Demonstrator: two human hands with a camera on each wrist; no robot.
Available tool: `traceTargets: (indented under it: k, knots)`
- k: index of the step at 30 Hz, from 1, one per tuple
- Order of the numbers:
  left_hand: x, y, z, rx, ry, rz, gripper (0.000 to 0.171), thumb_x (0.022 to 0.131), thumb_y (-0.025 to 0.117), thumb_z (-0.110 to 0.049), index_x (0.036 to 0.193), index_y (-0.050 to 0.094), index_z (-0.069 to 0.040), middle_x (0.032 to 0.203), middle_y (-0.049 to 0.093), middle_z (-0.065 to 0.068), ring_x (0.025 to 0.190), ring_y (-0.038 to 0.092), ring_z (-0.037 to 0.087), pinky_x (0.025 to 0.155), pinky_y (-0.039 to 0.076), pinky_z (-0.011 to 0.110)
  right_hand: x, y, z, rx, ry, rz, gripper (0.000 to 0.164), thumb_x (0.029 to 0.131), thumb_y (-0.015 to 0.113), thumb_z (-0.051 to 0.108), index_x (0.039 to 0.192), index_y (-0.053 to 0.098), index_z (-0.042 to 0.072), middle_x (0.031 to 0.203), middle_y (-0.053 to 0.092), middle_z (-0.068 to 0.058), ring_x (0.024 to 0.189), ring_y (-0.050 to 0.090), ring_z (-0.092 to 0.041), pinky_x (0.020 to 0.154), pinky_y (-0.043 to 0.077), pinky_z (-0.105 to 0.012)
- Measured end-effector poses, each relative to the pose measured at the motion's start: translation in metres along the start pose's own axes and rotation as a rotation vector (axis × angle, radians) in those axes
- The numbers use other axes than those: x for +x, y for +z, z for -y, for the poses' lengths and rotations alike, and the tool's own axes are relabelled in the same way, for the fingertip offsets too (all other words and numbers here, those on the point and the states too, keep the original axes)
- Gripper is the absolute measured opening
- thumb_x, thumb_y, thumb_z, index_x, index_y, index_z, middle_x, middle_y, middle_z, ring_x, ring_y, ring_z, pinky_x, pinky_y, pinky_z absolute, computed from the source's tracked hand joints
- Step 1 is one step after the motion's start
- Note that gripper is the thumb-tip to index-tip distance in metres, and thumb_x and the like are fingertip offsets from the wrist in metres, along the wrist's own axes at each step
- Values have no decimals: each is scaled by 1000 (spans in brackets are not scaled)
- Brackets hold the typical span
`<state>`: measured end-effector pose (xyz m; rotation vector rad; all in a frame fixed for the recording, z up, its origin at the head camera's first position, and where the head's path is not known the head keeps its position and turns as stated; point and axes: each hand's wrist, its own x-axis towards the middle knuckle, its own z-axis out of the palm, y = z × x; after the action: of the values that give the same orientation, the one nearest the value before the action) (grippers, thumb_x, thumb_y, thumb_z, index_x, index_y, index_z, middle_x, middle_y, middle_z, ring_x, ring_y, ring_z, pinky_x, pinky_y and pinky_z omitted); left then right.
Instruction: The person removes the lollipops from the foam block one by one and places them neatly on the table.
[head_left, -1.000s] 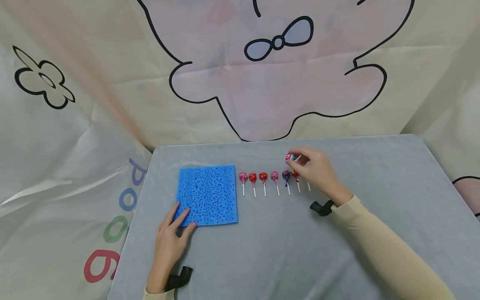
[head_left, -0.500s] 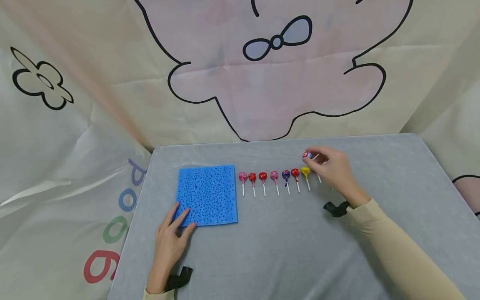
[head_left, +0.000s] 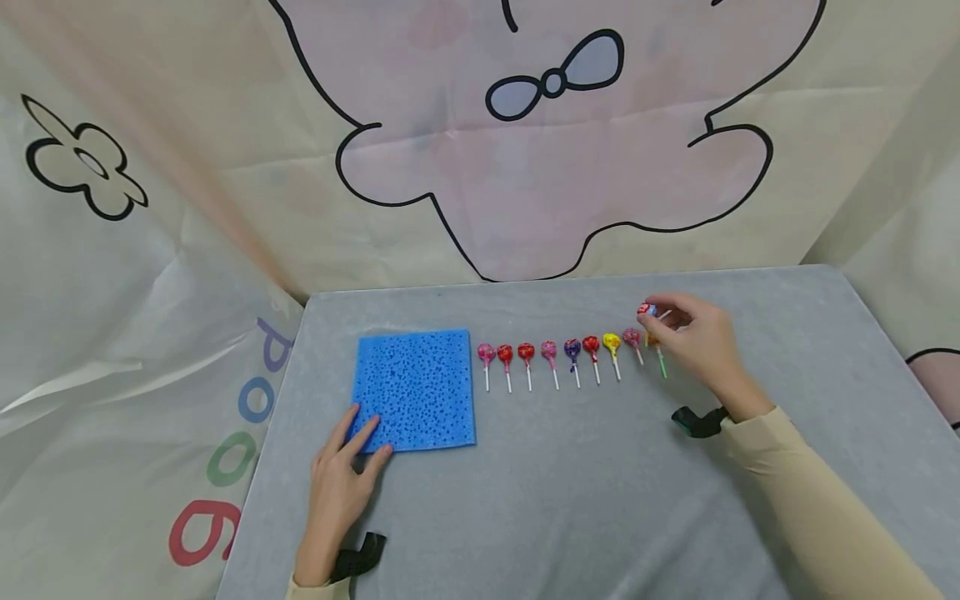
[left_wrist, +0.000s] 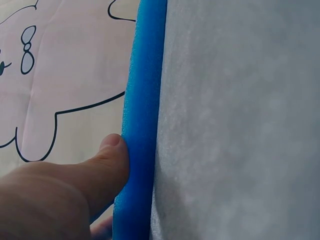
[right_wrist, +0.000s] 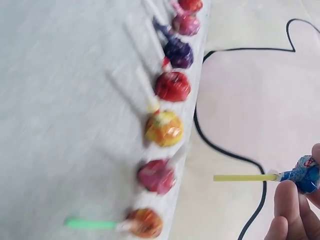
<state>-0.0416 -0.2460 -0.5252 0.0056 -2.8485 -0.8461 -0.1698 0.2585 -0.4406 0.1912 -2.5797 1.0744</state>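
A square blue foam block (head_left: 416, 387) with a speckled, pitted top lies at the left of the grey table. My left hand (head_left: 341, 483) rests at its lower left corner with fingers spread, and in the left wrist view the thumb (left_wrist: 112, 150) presses its side edge. My right hand (head_left: 701, 342) pinches a lollipop (right_wrist: 306, 175) by its wrapped head, above the right end of a row. Its wrapper is blue and red, its stick pale yellow. Beneath that hand, an orange lollipop (right_wrist: 146, 222) with a green stick is partly covered in the head view.
Several wrapped lollipops lie in a row right of the foam, including a purple one (head_left: 572, 348), a yellow one (head_left: 611, 342) and a pink one (head_left: 632, 337). Their sticks point towards me. A printed cloth (head_left: 600, 183) hangs behind the grey table (head_left: 562, 500).
My right hand has moved right along the row, carrying the blue-wrapped lollipop. The yellow and pink lollipops that it covered now show. The left hand and foam block have stayed put.
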Motion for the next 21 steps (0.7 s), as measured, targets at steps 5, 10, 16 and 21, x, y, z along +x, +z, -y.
traceTargets:
  k: [5, 10, 16, 21]
  knots:
    - [0, 1, 1, 3, 1, 5, 53, 94, 79, -29, 143, 65, -11, 164, 43, 16, 147, 44, 43, 107, 33, 76, -7, -11, -12, -9, 16, -26, 23, 88, 84, 11, 109, 79, 5, 91, 75, -14, 70, 55, 12, 62, 41, -5]
    - [0, 1, 2, -5, 12, -4, 53, 94, 80, -28, 143, 65, -11, 163, 43, 16, 147, 44, 44, 107, 33, 76, -13, -22, -25, -17, 22, -78, 22, 86, 84, 9, 107, 79, 3, 88, 74, -10, 69, 54, 17, 63, 40, -3]
    - [0, 1, 1, -9, 15, -8, 54, 94, 80, -26, 143, 65, -10, 163, 43, 17, 147, 44, 44, 107, 32, 75, -17, -31, -38, -22, 58, -116, 21, 88, 84, 13, 107, 80, 5, 84, 60, 33, 69, 55, 18, 63, 40, -3]
    - [0, 1, 0, -8, 19, -14, 54, 93, 80, -26, 142, 65, -10, 163, 44, 18, 146, 44, 44, 107, 33, 75, -20, -37, -43, -47, 84, -120, 25, 89, 83, 18, 111, 80, 5, 86, 56, 37, 71, 53, 17, 64, 39, -3]
